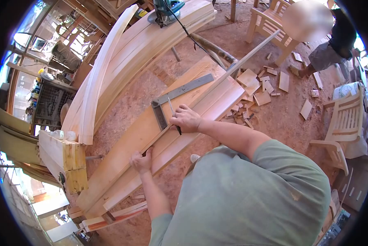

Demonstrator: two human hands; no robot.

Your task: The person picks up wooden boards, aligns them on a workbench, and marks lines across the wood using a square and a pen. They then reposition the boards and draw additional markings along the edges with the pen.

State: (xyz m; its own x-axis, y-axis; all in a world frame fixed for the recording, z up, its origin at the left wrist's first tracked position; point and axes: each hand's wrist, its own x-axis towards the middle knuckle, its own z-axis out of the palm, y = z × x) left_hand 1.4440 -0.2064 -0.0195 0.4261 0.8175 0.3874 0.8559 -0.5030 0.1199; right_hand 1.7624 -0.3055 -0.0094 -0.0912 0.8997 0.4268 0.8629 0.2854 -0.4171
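My left hand (141, 161) is closed at the edge of a narrow wooden strip (158, 136) on the long plank (122, 162), thumb along the wood. Farther up the plank, my right hand (186, 119) is closed, its fingers bent down at the strip's other end. A thin pale stick (170, 105) rises from its fingers, and a small black piece (179, 130) shows below them; I cannot tell whether these are one tool. Just beyond that hand, a metal try square (184, 88) lies flat, its thick stock (159, 115) near my knuckles.
Curved timbers (126, 53) run along the left, with a corded power tool (166, 14) on them. Wood offcuts (253, 84) litter the floor at right. A wooden chair (343, 123) stands at far right, another (270, 24) behind. A person (329, 55) is at upper right.
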